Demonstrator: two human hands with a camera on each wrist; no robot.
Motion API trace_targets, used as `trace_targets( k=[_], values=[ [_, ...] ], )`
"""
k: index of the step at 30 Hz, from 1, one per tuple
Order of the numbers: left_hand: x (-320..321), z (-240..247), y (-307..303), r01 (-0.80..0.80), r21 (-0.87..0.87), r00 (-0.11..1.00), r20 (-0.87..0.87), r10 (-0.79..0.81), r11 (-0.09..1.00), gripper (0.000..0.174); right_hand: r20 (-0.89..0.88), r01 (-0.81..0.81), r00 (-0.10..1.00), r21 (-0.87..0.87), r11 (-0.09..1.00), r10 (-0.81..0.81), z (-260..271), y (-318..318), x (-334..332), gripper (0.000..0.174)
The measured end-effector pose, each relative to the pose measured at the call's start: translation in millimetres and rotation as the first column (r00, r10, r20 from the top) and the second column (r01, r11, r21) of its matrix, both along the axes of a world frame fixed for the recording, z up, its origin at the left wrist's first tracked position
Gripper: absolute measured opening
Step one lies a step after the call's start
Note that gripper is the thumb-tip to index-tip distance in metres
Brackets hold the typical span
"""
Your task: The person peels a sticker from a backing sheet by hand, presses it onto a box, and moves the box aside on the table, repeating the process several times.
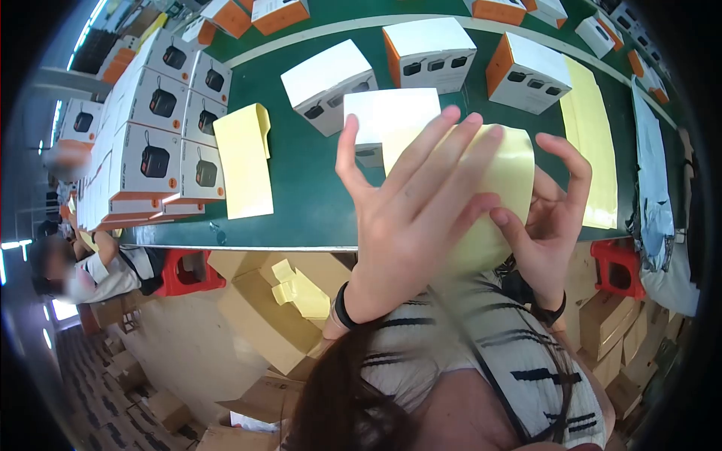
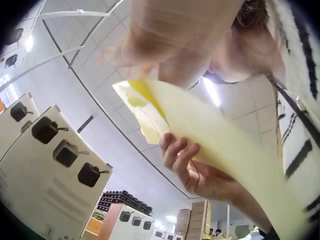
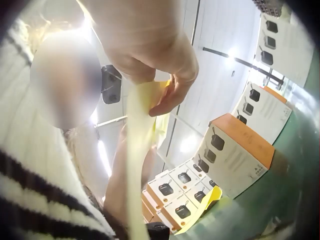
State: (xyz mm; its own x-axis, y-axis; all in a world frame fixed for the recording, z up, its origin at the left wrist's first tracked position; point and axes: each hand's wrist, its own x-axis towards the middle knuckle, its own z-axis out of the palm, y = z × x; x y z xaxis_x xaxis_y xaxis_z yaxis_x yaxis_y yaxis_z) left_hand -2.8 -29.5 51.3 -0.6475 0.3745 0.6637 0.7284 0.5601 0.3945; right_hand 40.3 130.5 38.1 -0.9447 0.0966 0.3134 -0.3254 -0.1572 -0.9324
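A curved yellow card sheet [image 1: 505,165] is held up before the chest, over the table's near edge. My left hand [image 1: 410,214] lies across its face with the fingers straight and spread. On the far side of the card, my right hand [image 1: 553,214] grips its edge, with thumb and fingers curled; the left wrist view shows these fingers [image 2: 175,151] on the folded end. Just behind the left fingertips stands a white box [image 1: 391,105], partly hidden by the hand and card.
Three white-and-orange boxes [image 1: 432,52] stand farther back on the green table [image 1: 301,188]. Left are stacked speaker boxes [image 1: 154,105] and a folded yellow card [image 1: 244,165]. More yellow cards [image 1: 598,150] lie right. An open carton [image 1: 259,308] sits below; another person [image 1: 98,263] is at far left.
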Motion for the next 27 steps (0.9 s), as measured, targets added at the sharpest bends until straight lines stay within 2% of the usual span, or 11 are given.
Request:
trace_targets(
  k=[1, 2, 3, 4, 6, 7, 10, 13, 16, 19, 27],
  values=[
    [-2, -4, 4, -0.019, 0.077, 1.000, 0.015, 0.018, 0.997, 0.039, 0.000, 0.006, 1.000, 0.050, 0.999, -0.006, -1, 4, 1, 0.070],
    [-3, -5, 4, -0.009, 0.071, 1.000, 0.018, 0.008, 0.997, 0.039, 0.001, 0.016, 1.000, 0.099, 0.995, -0.016, -2, 6, 3, 0.068],
    [-3, -5, 4, 0.019, 0.089, 0.999, 0.036, -0.022, 0.996, 0.038, -0.030, 0.007, 0.999, -0.072, 0.997, -0.009, -6, 6, 2, 0.059],
    [-3, -6, 5, 0.046, 0.110, 0.997, 0.054, -0.053, 0.993, 0.037, -0.025, 0.020, 0.999, -0.077, 0.997, -0.022, -6, 8, 2, 0.059],
    [-4, -10, 9, 0.087, 0.144, 0.991, 0.086, -0.101, 0.986, 0.035, -0.011, 0.175, 0.984, 0.172, 0.970, -0.175, -3, 12, 3, 0.050],
    [-5, -10, 10, 0.114, 0.184, 0.985, 0.107, -0.135, 0.976, 0.033, -0.007, 0.181, 0.983, 0.169, 0.969, -0.183, -2, 15, 1, 0.050],
    [-3, -4, 11, 0.130, 0.190, 0.967, 0.191, -0.166, 0.973, 0.029, -0.285, 0.318, 0.935, 0.412, 0.854, -0.211, -2, 21, -8, 0.027],
    [-1, -3, 14, 0.146, 0.193, 0.961, 0.206, -0.185, 0.970, 0.027, -0.253, 0.240, 0.954, 0.323, 0.915, -0.161, -6, 25, -7, 0.020],
    [-3, 4, 17, 0.202, 0.192, 0.943, 0.227, -0.244, 0.960, 0.023, -0.185, 0.279, 0.953, 0.228, 0.933, -0.240, -8, 25, -6, 0.017],
    [-3, 0, 19, 0.205, 0.226, 0.941, 0.221, -0.256, 0.952, 0.020, -0.141, 0.242, 0.965, 0.176, 0.954, -0.219, -12, 27, -4, 0.017],
    [-1, 2, 30, 0.158, 0.166, 0.962, 0.196, -0.190, 0.973, 0.015, -0.112, 0.243, 0.968, 0.215, 0.946, -0.223, -13, 32, -1, 0.016]
  ],
)
